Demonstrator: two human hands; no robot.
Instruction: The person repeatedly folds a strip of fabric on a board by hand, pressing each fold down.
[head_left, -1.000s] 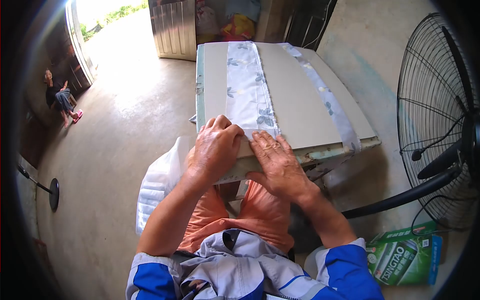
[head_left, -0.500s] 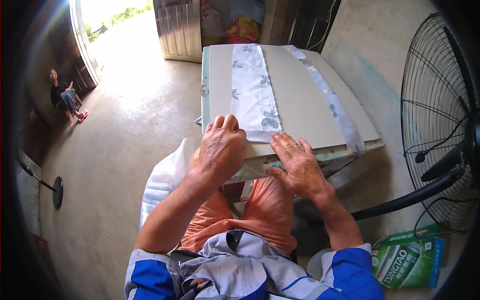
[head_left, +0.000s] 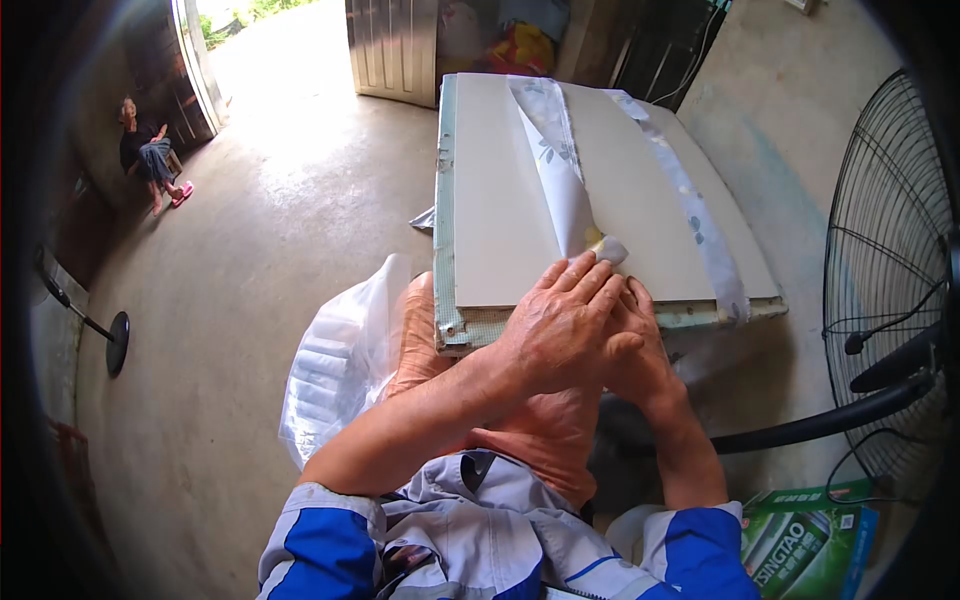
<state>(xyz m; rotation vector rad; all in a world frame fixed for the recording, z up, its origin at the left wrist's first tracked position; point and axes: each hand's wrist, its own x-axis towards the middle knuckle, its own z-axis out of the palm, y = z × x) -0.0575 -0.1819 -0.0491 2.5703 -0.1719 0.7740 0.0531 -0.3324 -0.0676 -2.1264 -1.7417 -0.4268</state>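
A pale fabric strip [head_left: 560, 150] with grey leaf prints lies lengthwise on a light board [head_left: 510, 200]. Its left side is folded over, and its near end is bunched at my fingers. My left hand [head_left: 560, 315] reaches across to the right, its fingers closed together over the bunched end. Partly under it, my right hand [head_left: 645, 345] is at the board's near edge with its fingers bent at the same cloth; some of its fingertips are hidden. A second, narrower printed strip [head_left: 690, 200] runs down the board's right side.
A black floor fan [head_left: 890, 250] stands at the right, above a green Tsingtao carton [head_left: 810, 545]. Clear plastic wrapping [head_left: 335, 360] hangs by my left leg. A person [head_left: 150, 150] sits near the doorway at the far left.
My left hand has moved right, from the strip's left corner to beside my right hand. The strip's left side has folded over to the right. The view has shifted slightly.
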